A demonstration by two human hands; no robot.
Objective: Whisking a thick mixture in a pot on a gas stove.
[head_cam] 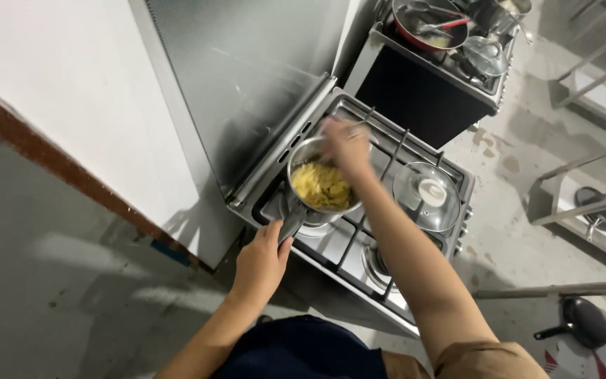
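— What fills the view?

— A steel gas stove (331, 245) with its lid raised against the wall. A second stove (422, 84) stands beyond its far edge, crowded with a red pan (415, 35) and other pots.

— And on the near one?

— A glass lid (426, 196) sits at the right edge. A small saucepan (310, 151) of yellow food (320, 186) sits on the left rear burner.

— The hands?

— The left hand (261, 263) is closed around the saucepan's handle (291, 223) at the front left edge. The right hand (345, 144) hovers over the pan, blurred, apparently gripping a thin utensil; how tightly, I cannot tell.

— Anything lower?

— A black frying pan (583, 321) lies on the floor, right.
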